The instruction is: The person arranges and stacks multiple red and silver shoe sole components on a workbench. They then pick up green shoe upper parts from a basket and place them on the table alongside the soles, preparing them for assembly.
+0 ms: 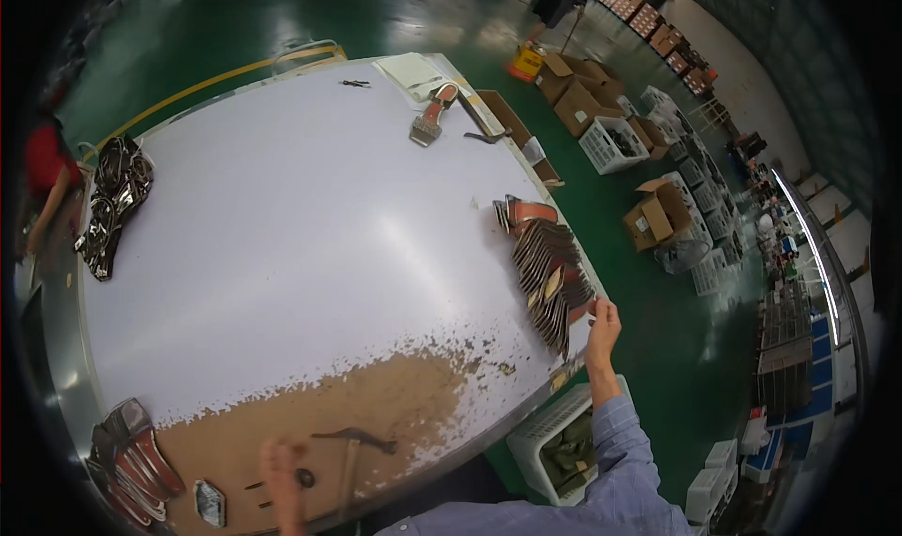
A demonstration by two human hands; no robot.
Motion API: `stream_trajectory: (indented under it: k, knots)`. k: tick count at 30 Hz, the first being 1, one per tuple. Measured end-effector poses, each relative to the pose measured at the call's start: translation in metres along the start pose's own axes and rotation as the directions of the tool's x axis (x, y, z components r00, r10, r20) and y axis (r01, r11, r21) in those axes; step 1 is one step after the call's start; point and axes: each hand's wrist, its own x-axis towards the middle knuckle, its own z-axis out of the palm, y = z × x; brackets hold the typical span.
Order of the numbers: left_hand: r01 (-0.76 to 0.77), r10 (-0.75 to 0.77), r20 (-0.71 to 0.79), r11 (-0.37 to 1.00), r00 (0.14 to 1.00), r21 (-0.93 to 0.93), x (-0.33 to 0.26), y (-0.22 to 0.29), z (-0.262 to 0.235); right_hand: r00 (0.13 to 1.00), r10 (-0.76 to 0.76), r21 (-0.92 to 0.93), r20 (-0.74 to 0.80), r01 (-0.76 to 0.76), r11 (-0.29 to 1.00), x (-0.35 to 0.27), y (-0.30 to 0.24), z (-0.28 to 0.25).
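The landmark is the big white-topped worktable (282, 235), its coating worn down to bare brown board along the near edge.

At its far left edge lies a tangle of shiny dark straps and buckles (111, 202); beyond that edge another person's red sleeve (42, 160) shows. On the near left corner sits a fanned stack of dark red and black curved leather pieces (136, 461), with a small dark patch piece (209, 503) just beside it.

On the worn brown strip at the near edge, the left hand (282, 484) rests flat on the board, blurred; its fingers look loosely spread and gripping nothing, though I cannot tell for certain. A small dark round object (305, 478) lies against the fingers, and a wooden-handled hammer with a dark metal head (352, 451) lies just to their right, untouched.

On the far side, a red-strapped sandal piece (430, 115) lies near pale sheets (413, 71).

Along the right edge runs a long overlapping row of brown leather sole pieces (550, 273). The right hand (603, 325) is at the near end of that row, fingers curled and pinching the last piece.

Judging from this, the row hangs close to the table's rim: a careless tug could drag neighbouring pieces over the edge towards the white plastic crate (554, 437) and the green floor (648, 339) below. The hammer, near the edge, could be knocked off by the left forearm.
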Motion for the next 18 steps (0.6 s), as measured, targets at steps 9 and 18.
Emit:
stream_trajectory:
  k: [9, 18]
  knots:
    - [-0.042, -0.283, 0.958, 0.959, -0.036, 0.282, -0.09, -0.025, 0.537, 0.804, -0.425, -0.102, 0.415, 0.505, 0.857, 0.234, 0.001, 0.127]
    - [0.986, -0.763, 0.625, 0.149, 0.163, -0.075, -0.052, -0.045, 0.657, 0.556, -0.29, -0.224, 0.779, 0.679, 0.699, 0.28, 0.07, 0.222]
